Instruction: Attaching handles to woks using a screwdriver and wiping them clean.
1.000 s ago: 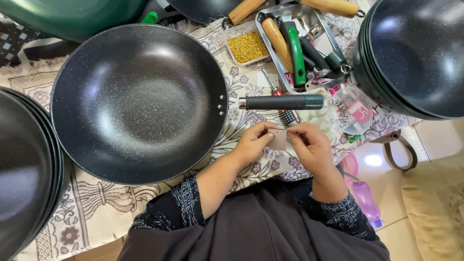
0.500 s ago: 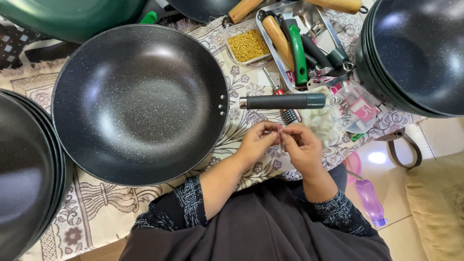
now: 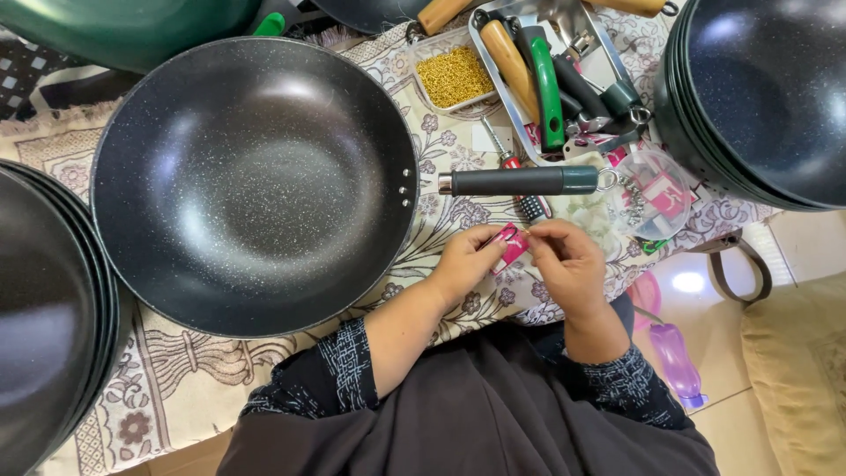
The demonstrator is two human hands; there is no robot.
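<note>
My left hand [image 3: 463, 262] and my right hand [image 3: 568, 264] meet over the patterned cloth near the table's front edge. Both pinch a small pink packet [image 3: 509, 243] between their fingertips. Just beyond the hands lies a loose dark pan handle [image 3: 520, 182] with a metal collar and a hanging ring. A large black speckled wok [image 3: 254, 181] without a handle sits to the left of it, its two rivet holes facing the handle. A screwdriver [image 3: 515, 181] with a red grip lies partly under the handle.
Stacks of black woks stand at the left edge [image 3: 44, 317] and the upper right [image 3: 758, 97]. A metal tray [image 3: 599, 48] holds several handles and tools. A small tub of gold screws [image 3: 454, 75] and a clear bag of pink packets [image 3: 656, 194] lie nearby.
My hands have shifted slightly, and the small packet between the fingertips now shows its pink side more plainly. The wok and the loose handle have not moved.
</note>
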